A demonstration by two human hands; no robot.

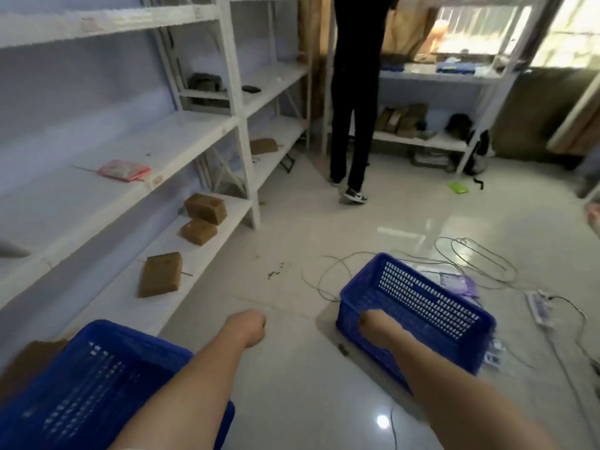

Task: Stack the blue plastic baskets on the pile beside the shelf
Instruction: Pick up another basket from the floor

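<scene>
A blue plastic basket [422,297] with a perforated bottom hangs tilted above the floor at the right. My right hand [376,323] reaches inside it and grips its near wall; the fingers are hidden behind the rim. My left hand [248,324] is a closed fist over the bare floor, holding nothing. Another blue basket [87,391] stands at the lower left beside the white shelf [201,241], under my left forearm. Whether more baskets lie under it cannot be told.
Brown boxes [204,207] lie on the lowest shelf board. Loose cables [470,254] and a power strip [540,306] sprawl on the floor at the right. A person in black trousers [352,125] stands at the far shelf.
</scene>
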